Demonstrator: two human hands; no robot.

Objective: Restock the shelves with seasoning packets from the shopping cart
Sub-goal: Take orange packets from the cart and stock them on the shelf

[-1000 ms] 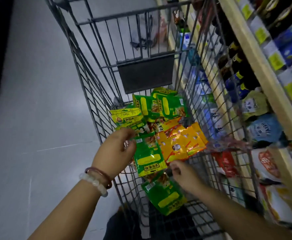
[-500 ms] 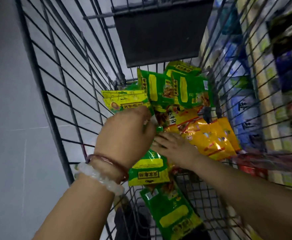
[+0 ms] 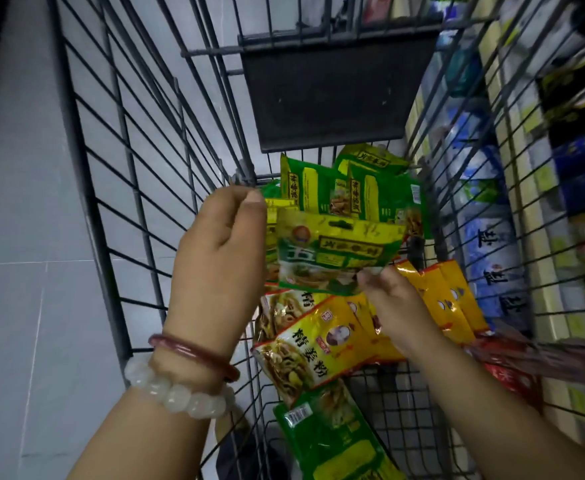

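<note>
Inside the cart (image 3: 118,188), both hands (image 3: 221,251) (image 3: 393,303) pinch a green packet's (image 3: 336,258) edges.

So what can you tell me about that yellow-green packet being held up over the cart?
The yellow-green packet is a flat, glossy plastic pouch with a yellow top band, a hang slot cut near its upper edge, a round orange logo at its left and dark printed characters; a food picture fills its lower part. It is held up above the other packets in the wire cart, its printed face toward the camera. The left hand grips its left edge and the right hand pinches its lower right corner.
</note>
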